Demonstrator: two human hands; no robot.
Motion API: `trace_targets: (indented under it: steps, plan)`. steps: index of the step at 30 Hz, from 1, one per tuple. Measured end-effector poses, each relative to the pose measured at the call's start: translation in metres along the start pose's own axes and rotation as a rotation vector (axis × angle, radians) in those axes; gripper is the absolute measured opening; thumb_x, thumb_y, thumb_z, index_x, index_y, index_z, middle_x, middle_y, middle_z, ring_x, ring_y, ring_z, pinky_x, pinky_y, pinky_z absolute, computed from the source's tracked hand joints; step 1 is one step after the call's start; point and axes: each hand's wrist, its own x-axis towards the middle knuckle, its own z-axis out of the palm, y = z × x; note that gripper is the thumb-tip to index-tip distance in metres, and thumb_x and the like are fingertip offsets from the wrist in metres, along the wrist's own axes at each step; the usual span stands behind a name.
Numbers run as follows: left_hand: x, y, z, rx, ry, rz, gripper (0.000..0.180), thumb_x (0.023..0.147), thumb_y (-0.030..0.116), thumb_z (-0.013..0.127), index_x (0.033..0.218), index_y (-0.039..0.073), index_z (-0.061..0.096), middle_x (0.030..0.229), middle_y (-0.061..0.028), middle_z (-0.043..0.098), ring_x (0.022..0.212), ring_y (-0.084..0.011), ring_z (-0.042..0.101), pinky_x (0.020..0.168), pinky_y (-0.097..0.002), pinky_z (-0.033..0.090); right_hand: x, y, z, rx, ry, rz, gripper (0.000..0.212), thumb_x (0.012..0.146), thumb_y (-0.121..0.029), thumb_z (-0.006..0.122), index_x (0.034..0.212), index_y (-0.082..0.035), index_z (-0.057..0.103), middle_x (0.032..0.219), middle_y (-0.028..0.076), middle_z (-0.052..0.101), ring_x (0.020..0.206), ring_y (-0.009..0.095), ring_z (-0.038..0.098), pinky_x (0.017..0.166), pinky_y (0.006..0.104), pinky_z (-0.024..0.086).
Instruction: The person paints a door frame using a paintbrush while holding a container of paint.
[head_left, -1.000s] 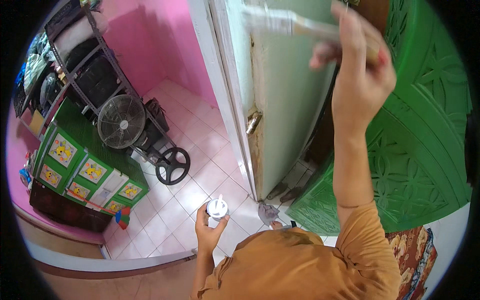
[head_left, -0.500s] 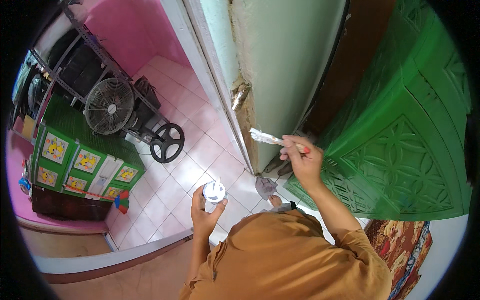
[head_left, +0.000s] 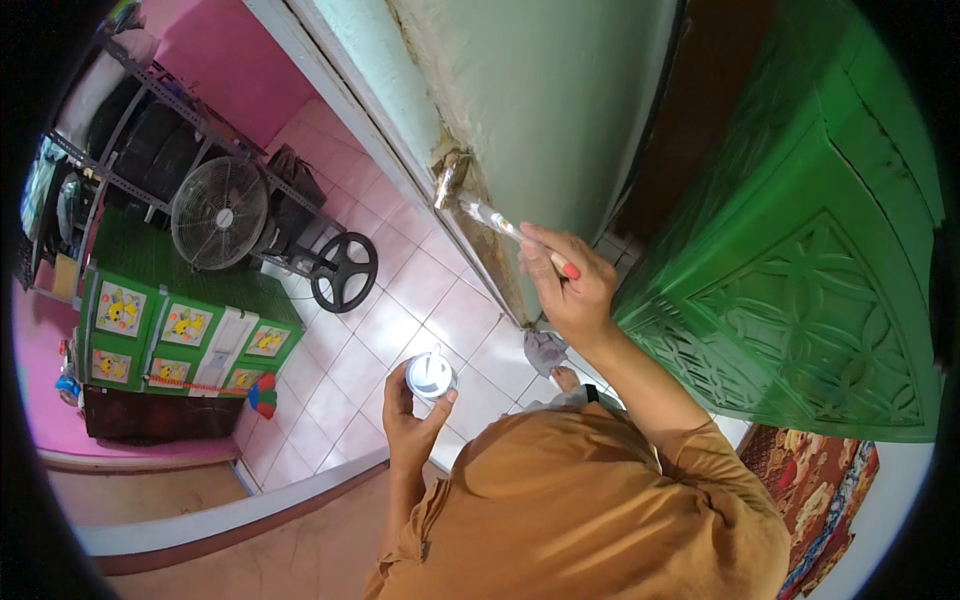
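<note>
My left hand (head_left: pixel 408 430) is wrapped round a small round tub of white paint (head_left: pixel 431 374), held in front of my body, with white on its rim. In my right hand (head_left: pixel 578 290) is a paintbrush (head_left: pixel 503 227) with a red-tipped handle, gripped between thumb and fingers. Its white-coated bristles are at the rough, chipped corner of the wall (head_left: pixel 490 255), just below a shiny silvery piece (head_left: pixel 447 185) set in the broken plaster. Whether the bristles touch the wall or the silvery piece, I cannot tell.
Close on the right stands a green carved panel (head_left: pixel 800 330). To the left are a fan (head_left: pixel 222 215), a black steering wheel (head_left: pixel 345 272), a green drawer cabinet (head_left: pixel 190 300) and a metal shelf rack (head_left: pixel 180 95). A grey cloth (head_left: pixel 545 350) lies by the wall's foot.
My right hand has moved left and up, bringing the brush to the wall corner near the silvery piece. The left hand still holds the tub. The view has shifted slightly.
</note>
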Motion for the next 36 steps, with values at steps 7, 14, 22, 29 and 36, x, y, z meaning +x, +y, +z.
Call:
trace_targets:
  steps: [7, 14, 22, 29, 36]
  plan:
    - [-0.003, -0.004, 0.001, 0.007, 0.016, -0.023, 0.066, 0.08, 0.004, 0.085, 0.135, -0.001, 0.05, 0.126, -0.0111, 0.06, 0.119, -0.0219, 0.059, 0.104, -0.036, 0.047, -0.005, 0.006, 0.01, -0.057, -0.109, -0.084, 0.027, 0.087, -0.011, 0.081, 0.112, -0.004, 0.071, 0.088, 0.012, 0.073, 0.07, 0.024, 0.07, 0.063, 0.0349, 0.056]
    - [-0.003, -0.003, 0.001, 0.03, 0.003, -0.031, 0.066, 0.08, 0.005, 0.086, 0.135, -0.001, 0.05, 0.126, -0.0121, 0.06, 0.119, -0.0226, 0.06, 0.104, -0.037, 0.048, -0.001, 0.011, 0.009, -0.082, -0.001, -0.155, 0.027, 0.087, -0.011, 0.082, 0.111, -0.005, 0.071, 0.088, 0.012, 0.072, 0.069, 0.025, 0.069, 0.062, 0.0354, 0.055]
    - [-0.002, -0.003, 0.002, 0.041, 0.002, -0.043, 0.066, 0.08, 0.005, 0.086, 0.135, -0.001, 0.049, 0.127, -0.0121, 0.06, 0.12, -0.0228, 0.059, 0.104, -0.0371, 0.048, -0.014, 0.011, 0.006, -0.153, -0.075, -0.201, 0.033, 0.084, -0.01, 0.083, 0.114, -0.006, 0.07, 0.087, 0.01, 0.07, 0.067, 0.026, 0.066, 0.062, 0.0363, 0.055]
    - [-0.001, -0.011, 0.005, -0.005, -0.01, -0.049, 0.067, 0.079, 0.004, 0.086, 0.135, 0.0, 0.049, 0.127, -0.0121, 0.06, 0.12, -0.023, 0.059, 0.104, -0.0369, 0.047, -0.027, 0.035, 0.014, -0.203, -0.182, -0.184, 0.033, 0.083, -0.01, 0.084, 0.114, -0.006, 0.071, 0.093, 0.011, 0.072, 0.069, 0.025, 0.067, 0.064, 0.0359, 0.056]
    - [-0.001, -0.007, 0.003, -0.005, -0.005, -0.046, 0.065, 0.079, 0.003, 0.085, 0.134, -0.001, 0.05, 0.127, -0.0119, 0.06, 0.118, -0.0223, 0.06, 0.104, -0.0364, 0.047, -0.016, 0.017, 0.005, -0.16, -0.107, -0.233, 0.032, 0.085, -0.012, 0.083, 0.114, -0.004, 0.071, 0.093, 0.011, 0.072, 0.072, 0.026, 0.069, 0.064, 0.0359, 0.056]
